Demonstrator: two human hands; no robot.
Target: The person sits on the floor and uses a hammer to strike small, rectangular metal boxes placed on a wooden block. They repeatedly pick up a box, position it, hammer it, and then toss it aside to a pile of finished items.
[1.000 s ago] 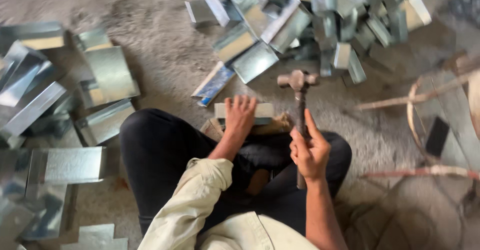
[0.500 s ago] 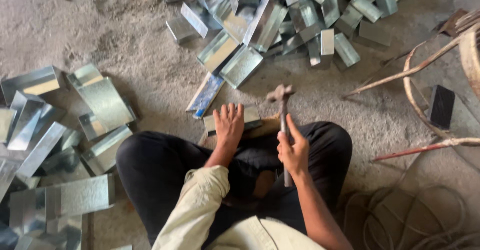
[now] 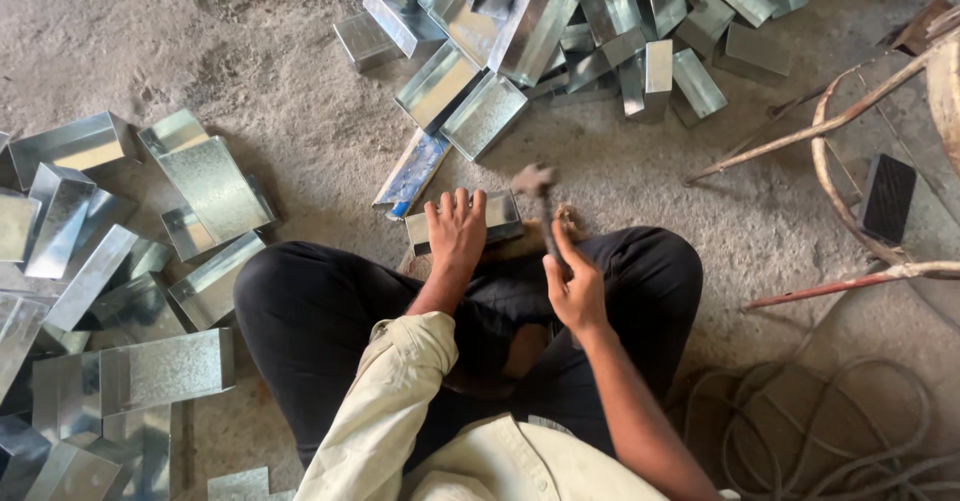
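Sheet-metal box [image 3: 500,216]: I see it on the floor before my crossed legs, my left hand [image 3: 457,231] pressed flat on it, fingers spread. Hammer [image 3: 540,196]: blurred, my right hand [image 3: 575,289] clenched around its handle. Metal boxes [image 3: 560,31]: piled beyond.

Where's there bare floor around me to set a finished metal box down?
Bare concrete lies far left, above the left box stack and left of the top box pile; also between that pile, your right knee and the bent rods. Both piles are crowded; cable coils fill the lower right.
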